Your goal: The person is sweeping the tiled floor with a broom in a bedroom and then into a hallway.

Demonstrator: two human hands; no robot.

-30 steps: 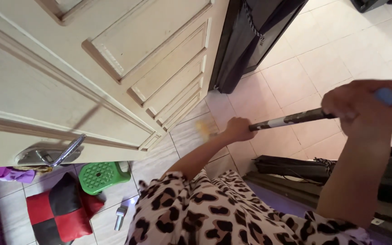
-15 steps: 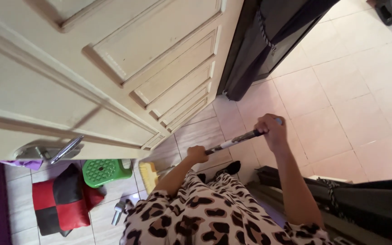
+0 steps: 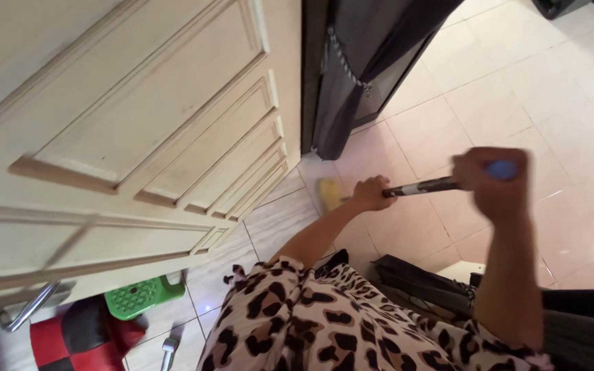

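Note:
I hold a broom with both hands. My left hand (image 3: pixel 370 194) grips the lower part of the dark-and-white handle (image 3: pixel 424 185). My right hand (image 3: pixel 487 180), blurred by motion, is closed around the handle's upper end, where a blue cap (image 3: pixel 502 170) shows. The yellow bristle head (image 3: pixel 328 194) rests on the pale floor tiles near the bottom corner of the cream panelled door (image 3: pixel 152 130). My leopard-print sleeve and top fill the lower middle of the view.
A dark curtain with a chain (image 3: pixel 352 69) hangs past the door edge. A green plastic stool (image 3: pixel 135 297), a red-and-black cushion (image 3: pixel 70 336) and a small silver object (image 3: pixel 168 347) lie low left. Dark folded items (image 3: pixel 427 282) lie at my right.
The broom head swept forward from beside the green stool to the tiles by the door's corner. Both hands moved up and away; the view shifted so the door handle dropped low left.

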